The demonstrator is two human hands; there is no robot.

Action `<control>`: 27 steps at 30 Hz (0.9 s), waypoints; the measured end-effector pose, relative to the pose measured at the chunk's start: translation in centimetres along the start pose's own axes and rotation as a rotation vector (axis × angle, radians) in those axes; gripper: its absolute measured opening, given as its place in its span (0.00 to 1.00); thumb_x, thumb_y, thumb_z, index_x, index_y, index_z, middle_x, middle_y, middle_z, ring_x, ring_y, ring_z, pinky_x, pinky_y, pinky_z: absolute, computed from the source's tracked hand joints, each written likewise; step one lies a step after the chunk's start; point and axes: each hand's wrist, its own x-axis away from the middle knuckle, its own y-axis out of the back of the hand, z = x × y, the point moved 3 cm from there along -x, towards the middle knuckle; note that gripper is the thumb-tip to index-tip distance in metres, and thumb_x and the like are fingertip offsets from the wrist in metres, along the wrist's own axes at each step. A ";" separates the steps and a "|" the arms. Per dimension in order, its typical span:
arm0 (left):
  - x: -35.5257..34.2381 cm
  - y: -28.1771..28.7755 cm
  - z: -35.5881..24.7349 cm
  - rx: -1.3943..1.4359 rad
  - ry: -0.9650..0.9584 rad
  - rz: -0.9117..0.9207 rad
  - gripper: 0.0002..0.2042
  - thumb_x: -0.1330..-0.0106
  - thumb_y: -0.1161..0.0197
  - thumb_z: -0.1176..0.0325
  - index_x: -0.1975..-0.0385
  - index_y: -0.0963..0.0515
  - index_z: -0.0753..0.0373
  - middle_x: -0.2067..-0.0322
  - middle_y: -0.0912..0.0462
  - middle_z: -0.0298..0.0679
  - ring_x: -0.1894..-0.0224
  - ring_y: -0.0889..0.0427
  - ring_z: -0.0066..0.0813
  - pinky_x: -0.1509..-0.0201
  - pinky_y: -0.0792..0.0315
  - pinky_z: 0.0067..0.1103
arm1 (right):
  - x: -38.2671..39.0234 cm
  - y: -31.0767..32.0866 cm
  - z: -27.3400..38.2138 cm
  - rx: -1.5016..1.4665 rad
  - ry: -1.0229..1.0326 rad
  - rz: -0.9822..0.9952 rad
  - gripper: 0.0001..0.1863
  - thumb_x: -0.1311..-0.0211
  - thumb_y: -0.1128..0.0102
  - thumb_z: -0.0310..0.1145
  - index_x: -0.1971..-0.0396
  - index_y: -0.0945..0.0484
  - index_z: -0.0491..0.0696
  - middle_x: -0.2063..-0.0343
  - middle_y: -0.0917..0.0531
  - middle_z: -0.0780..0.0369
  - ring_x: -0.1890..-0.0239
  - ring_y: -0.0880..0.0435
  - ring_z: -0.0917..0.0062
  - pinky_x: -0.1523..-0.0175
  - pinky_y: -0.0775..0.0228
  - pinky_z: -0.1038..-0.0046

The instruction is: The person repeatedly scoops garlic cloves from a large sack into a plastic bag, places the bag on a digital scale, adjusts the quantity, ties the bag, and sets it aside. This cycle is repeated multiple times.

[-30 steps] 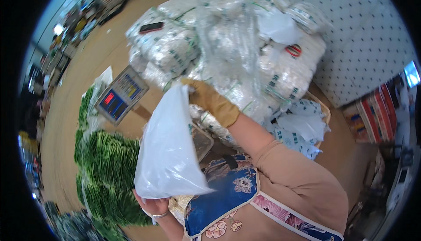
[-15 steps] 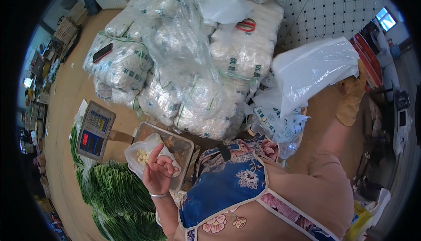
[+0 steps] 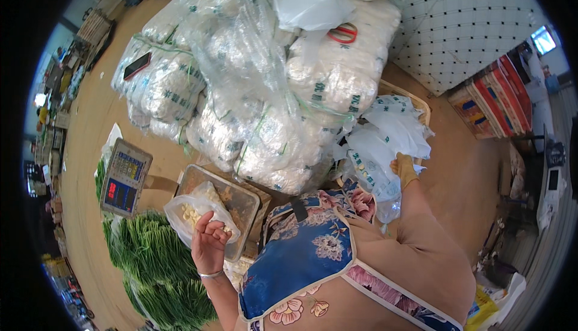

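My left hand (image 3: 209, 245) is bare, its fingers loosely bent and apart, with nothing in it. It hovers at the near edge of a white plastic bag of pale pieces that look like peeled garlic cloves (image 3: 190, 213). That bag lies in a scale's shallow metal tray (image 3: 244, 201). On the right, my right hand (image 3: 404, 168) wears a tan glove and is closed at the near edge of a white plastic bag (image 3: 391, 133) with green print. The bag lies among others in a basket (image 3: 421, 105); my fingertips are partly hidden there.
A large heap of clear-wrapped white packs (image 3: 265, 90) stands ahead, with a phone (image 3: 137, 66) and red-handled scissors (image 3: 342, 32) on it. The scale's display (image 3: 125, 177) stands left of the tray, and bundles of green stalks (image 3: 147, 247) lie nearer. Striped boxes (image 3: 494, 99) stand far right.
My right hand has come down and inward from the far right, and the raised white bag now lies low in the basket. My left index finger has curled from its raised pose.
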 end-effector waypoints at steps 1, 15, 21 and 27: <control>0.7 1.0 0.0 -0.045 -0.019 -0.067 0.21 0.40 0.54 0.60 0.52 0.39 0.70 0.64 0.27 0.45 0.71 0.25 0.26 0.59 0.29 0.24 | 2.2 -0.8 1.0 0.140 0.033 0.065 0.09 0.58 0.47 0.34 0.79 0.28 0.43 0.84 0.24 0.56 0.83 0.25 0.67 0.76 0.32 0.69; 6.8 21.1 7.5 -1.077 -0.214 -1.278 0.47 0.61 0.33 0.55 0.47 0.53 0.76 0.47 0.49 0.59 0.43 0.49 0.49 0.40 0.54 0.31 | 37.7 -26.8 2.6 1.162 0.954 1.298 0.27 0.52 0.49 0.49 0.59 0.33 0.42 0.66 0.26 0.54 0.62 0.28 0.66 0.58 0.39 0.72; 3.4 23.2 8.5 -1.068 -0.224 -1.300 0.42 0.64 0.32 0.61 0.49 0.48 0.74 0.53 0.37 0.56 0.50 0.37 0.46 0.46 0.43 0.28 | 45.4 -38.7 -4.9 1.316 1.102 1.181 0.50 0.63 0.40 0.51 0.46 0.52 0.35 0.48 0.42 0.45 0.44 0.41 0.61 0.44 0.48 0.72; 3.0 28.3 9.2 -0.923 -0.062 -1.264 0.10 0.51 0.45 0.71 0.68 0.31 0.66 0.76 0.24 0.42 0.74 0.23 0.35 0.71 0.30 0.27 | 42.5 -43.7 -8.6 1.164 1.156 1.082 0.33 0.59 0.44 0.43 0.53 0.37 0.38 0.59 0.28 0.47 0.57 0.28 0.59 0.53 0.38 0.68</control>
